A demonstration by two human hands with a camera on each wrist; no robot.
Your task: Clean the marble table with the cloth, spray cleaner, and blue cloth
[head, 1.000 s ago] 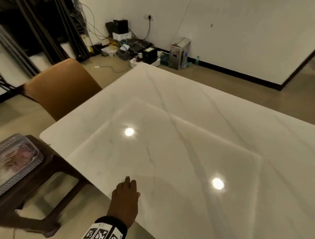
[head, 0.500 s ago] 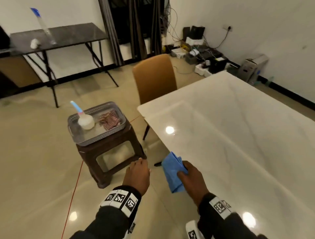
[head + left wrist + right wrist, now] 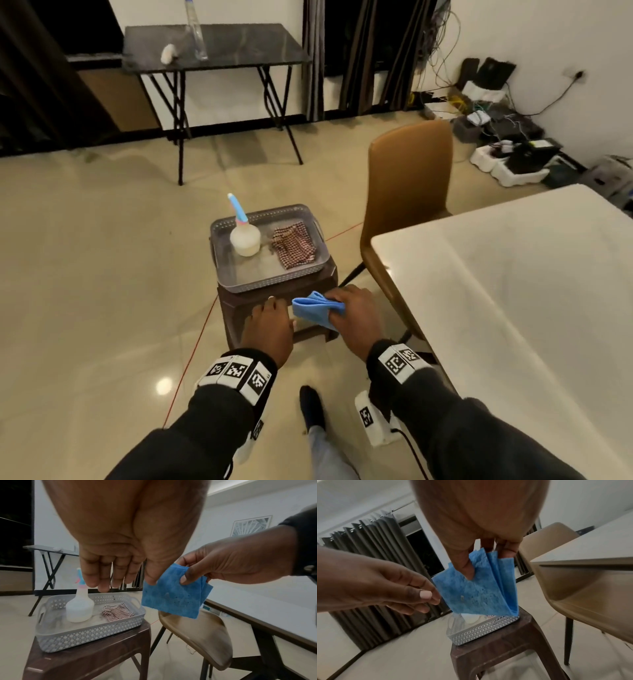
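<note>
My right hand (image 3: 337,308) pinches a folded blue cloth (image 3: 315,308) between thumb and fingers, just in front of the grey basket (image 3: 239,284). The blue cloth (image 3: 479,592) hangs down from that hand (image 3: 484,566). My left hand (image 3: 270,310) hovers beside it with relaxed fingers (image 3: 102,585) and holds nothing; its thumb is at the cloth's edge (image 3: 171,599). In the basket stand a white spray bottle (image 3: 245,236) with a blue-pink nozzle and a red-checked cloth (image 3: 294,245). The white marble table (image 3: 513,291) is to my right.
The basket sits on a dark brown plastic stool (image 3: 239,301). A tan chair (image 3: 407,178) stands between the stool and the table's corner. A black folding table (image 3: 212,44) with a bottle is at the back; cables and boxes (image 3: 507,150) lie by the right wall.
The view swung left from the marble table to the stool. Both hands have moved forward to the basket's near edge, the right one still holding the blue cloth.
</note>
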